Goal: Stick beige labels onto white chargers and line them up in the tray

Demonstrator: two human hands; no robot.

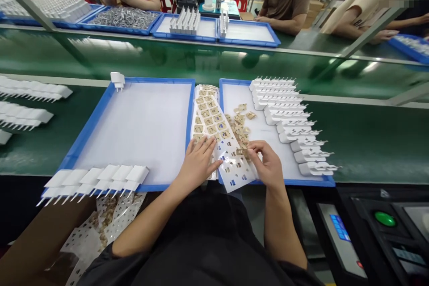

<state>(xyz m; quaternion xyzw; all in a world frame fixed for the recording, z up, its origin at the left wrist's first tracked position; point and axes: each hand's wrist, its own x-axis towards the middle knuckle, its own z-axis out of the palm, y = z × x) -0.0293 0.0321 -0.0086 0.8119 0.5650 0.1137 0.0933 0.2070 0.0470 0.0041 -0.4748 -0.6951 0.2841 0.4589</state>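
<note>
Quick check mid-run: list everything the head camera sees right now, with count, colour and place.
label sheet: one, white with tan labels, between the two near trays
loose labels: a small pile, tan, in right tray
plugs: about ten, white, stacked along right tray
left tray: one, blue rim, white floor, a row of white plugs on its near edge
single plug: one, white, far left corner of left tray
far trays: several, blue, across the belt
used sheets: some, white, below the left tray
green button: one, lower right panel
people: three, far side
left hand: flat on sheet
right hand: pinching a label
</note>
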